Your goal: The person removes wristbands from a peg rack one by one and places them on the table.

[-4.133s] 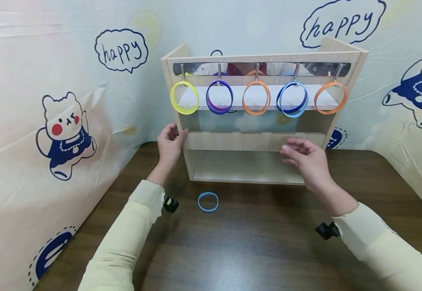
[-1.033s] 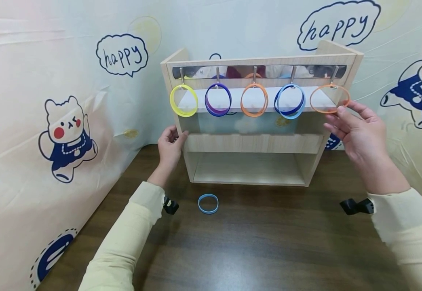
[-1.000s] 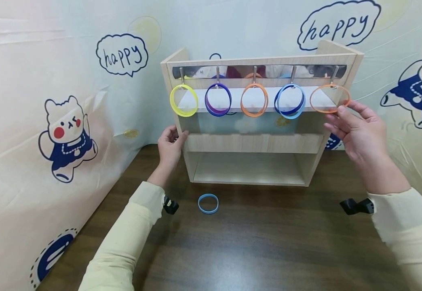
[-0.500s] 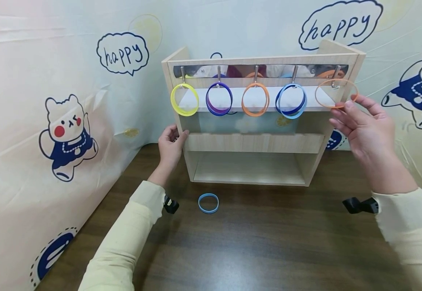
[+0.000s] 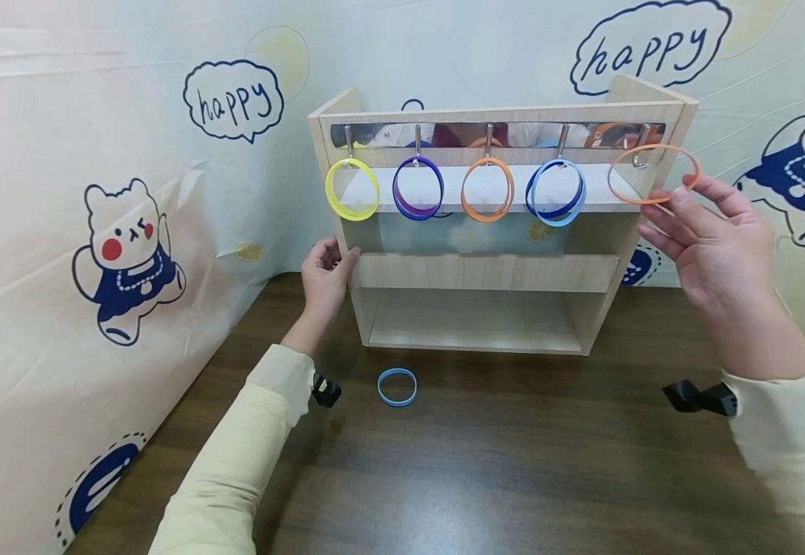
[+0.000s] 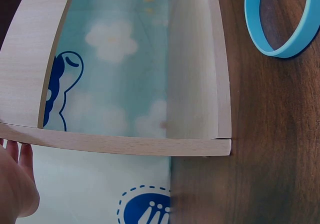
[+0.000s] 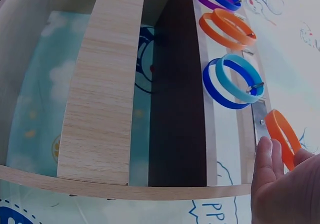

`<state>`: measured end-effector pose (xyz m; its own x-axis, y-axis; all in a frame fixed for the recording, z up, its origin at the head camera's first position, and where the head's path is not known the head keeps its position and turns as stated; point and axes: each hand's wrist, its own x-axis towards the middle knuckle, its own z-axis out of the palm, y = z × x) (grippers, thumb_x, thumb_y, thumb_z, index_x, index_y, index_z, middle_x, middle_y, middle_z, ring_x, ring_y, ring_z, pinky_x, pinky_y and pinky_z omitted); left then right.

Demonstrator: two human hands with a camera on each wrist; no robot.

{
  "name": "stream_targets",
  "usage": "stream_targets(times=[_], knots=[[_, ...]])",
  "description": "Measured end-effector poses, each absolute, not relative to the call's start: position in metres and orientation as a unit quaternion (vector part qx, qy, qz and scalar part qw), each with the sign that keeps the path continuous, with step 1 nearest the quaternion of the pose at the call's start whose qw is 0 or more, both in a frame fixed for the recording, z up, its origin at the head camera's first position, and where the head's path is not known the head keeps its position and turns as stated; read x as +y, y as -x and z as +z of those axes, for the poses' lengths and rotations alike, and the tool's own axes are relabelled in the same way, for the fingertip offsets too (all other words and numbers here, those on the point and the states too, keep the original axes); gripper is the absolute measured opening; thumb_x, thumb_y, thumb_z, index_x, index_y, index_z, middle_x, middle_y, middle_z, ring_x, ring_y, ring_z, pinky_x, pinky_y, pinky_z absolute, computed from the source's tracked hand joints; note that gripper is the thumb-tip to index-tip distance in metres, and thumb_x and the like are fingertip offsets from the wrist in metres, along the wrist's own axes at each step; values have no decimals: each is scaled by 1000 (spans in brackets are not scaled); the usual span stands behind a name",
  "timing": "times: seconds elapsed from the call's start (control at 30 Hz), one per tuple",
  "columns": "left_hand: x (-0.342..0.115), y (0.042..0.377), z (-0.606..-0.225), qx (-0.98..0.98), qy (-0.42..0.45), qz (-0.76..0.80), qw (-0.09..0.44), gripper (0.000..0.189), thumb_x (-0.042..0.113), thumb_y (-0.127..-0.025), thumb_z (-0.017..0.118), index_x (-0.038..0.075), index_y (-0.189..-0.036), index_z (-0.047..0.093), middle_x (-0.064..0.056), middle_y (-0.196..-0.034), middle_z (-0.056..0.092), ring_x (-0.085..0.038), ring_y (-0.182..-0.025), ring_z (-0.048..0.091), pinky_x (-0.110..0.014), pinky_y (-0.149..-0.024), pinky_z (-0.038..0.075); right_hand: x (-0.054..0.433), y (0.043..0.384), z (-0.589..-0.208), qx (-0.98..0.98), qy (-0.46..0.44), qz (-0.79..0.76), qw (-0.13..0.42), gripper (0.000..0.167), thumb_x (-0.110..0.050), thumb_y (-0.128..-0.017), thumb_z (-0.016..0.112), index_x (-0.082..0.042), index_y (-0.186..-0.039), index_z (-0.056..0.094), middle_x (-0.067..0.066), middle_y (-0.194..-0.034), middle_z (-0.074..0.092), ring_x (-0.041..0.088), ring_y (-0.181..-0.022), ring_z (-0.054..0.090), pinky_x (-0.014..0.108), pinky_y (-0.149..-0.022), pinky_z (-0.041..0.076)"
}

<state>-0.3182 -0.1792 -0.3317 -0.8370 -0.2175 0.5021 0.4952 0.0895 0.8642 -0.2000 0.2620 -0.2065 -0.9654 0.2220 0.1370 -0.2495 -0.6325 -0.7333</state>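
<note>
My right hand [image 5: 725,254] pinches an orange wristband [image 5: 683,148] at the rack's rightmost hook [image 5: 641,145]. The band is tipped toward flat; whether it still encircles the hook, I cannot tell. In the right wrist view, thumb and fingers hold this wristband [image 7: 284,136] near the metal strip. My left hand [image 5: 326,281] grips the left side panel of the wooden rack [image 5: 486,271]. On the other hooks hang a yellow band [image 5: 333,193], blue and purple bands [image 5: 437,189], orange bands [image 5: 466,193], and light and dark blue bands [image 5: 579,193].
A light blue wristband [image 5: 398,403] lies on the brown table [image 5: 486,447] before the rack; the left wrist view shows this wristband [image 6: 287,48] too. Behind the rack hangs a printed cloth [image 5: 132,92]. A white shelf [image 5: 451,176] sits behind the bands.
The right hand went from the lower shelf's front to the rightmost orange band and took hold of it. Since then it has moved right and up, tipping the band. The left hand stays put.
</note>
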Motion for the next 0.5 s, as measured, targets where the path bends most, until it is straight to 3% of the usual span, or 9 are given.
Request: stream_targets(times=[0.23, 0.5], knots=[[-175, 300, -317, -692, 103, -668, 254, 30, 11, -90, 69, 0, -117, 62, -12, -109, 64, -17, -94, 57, -26, -76, 49, 258, 192, -205, -426, -22, 897, 116, 48, -3, -85, 70, -11, -131, 58, 11, -125, 63, 28, -97, 68, 39, -69, 55], [-172, 295, -311, -687, 105, -671, 258, 27, 9, -90, 69, 0, -115, 63, -12, -108, 65, -17, -94, 58, -25, -76, 49, 248, 184, -214, -454, -66, 883, 99, 42, -1, -88, 67, -6, -129, 58, 13, -108, 70, 27, -90, 70, 38, -69, 55]])
